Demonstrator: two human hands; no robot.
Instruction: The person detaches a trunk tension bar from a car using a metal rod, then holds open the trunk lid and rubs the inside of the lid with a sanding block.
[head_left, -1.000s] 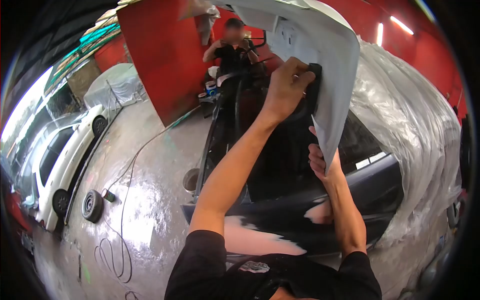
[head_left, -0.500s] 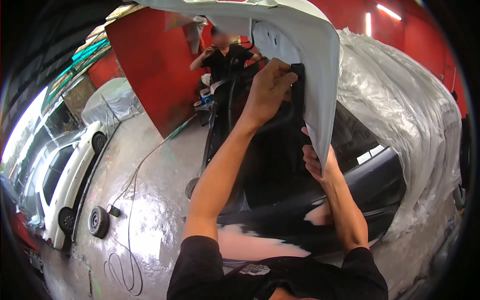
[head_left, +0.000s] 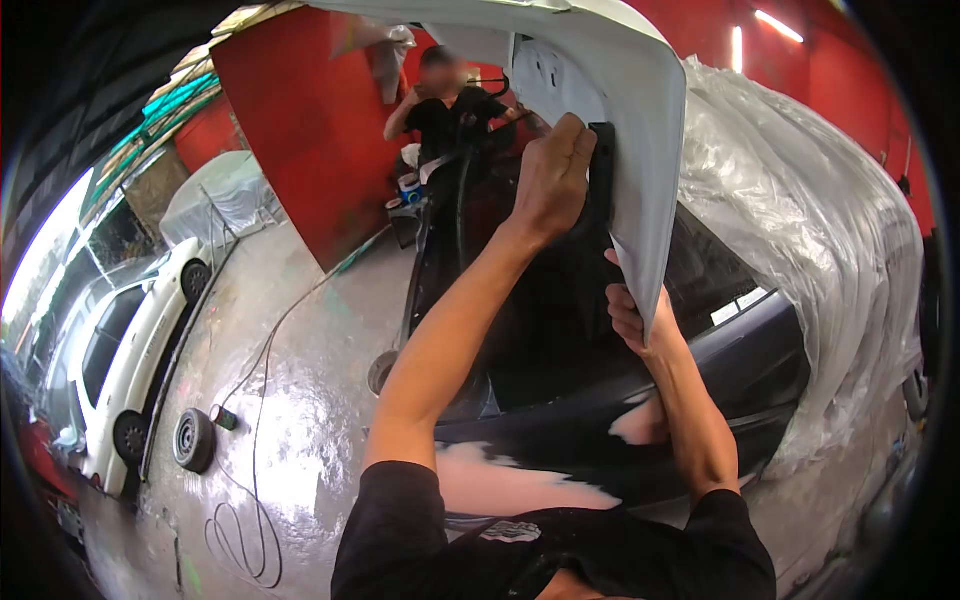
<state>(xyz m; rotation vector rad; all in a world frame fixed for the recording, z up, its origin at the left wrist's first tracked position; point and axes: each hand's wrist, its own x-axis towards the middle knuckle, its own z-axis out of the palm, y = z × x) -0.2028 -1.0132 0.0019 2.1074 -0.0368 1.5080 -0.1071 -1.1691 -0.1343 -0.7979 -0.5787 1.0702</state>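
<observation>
A large white car bumper [head_left: 645, 150] arches overhead, its narrow end hanging down in front of me. Along its inner edge runs a black plastic strip [head_left: 601, 185]. My left hand [head_left: 558, 175] is closed at the upper part of this strip, its fingertips turned away from view. Lower down, my right hand [head_left: 636, 318] grips the bumper's bottom end, with fingers curled round its left edge. Behind both hands is a dark car [head_left: 540, 350] with pinkish filler patches [head_left: 525, 482] on its bodywork.
A person [head_left: 455, 115] in a black shirt stands beyond the dark car. Plastic sheeting [head_left: 790, 230] drapes a vehicle on the right. On the left floor are a wheel [head_left: 194, 440], a can [head_left: 223, 417] and a coiled hose [head_left: 262, 540]; a white car [head_left: 125, 350] stands farther left.
My left hand has turned at the black strip, knuckles now upward and thumb out of sight. The bumper has shifted very slightly; my right hand keeps its grip. The other person's raised arm has moved slightly.
</observation>
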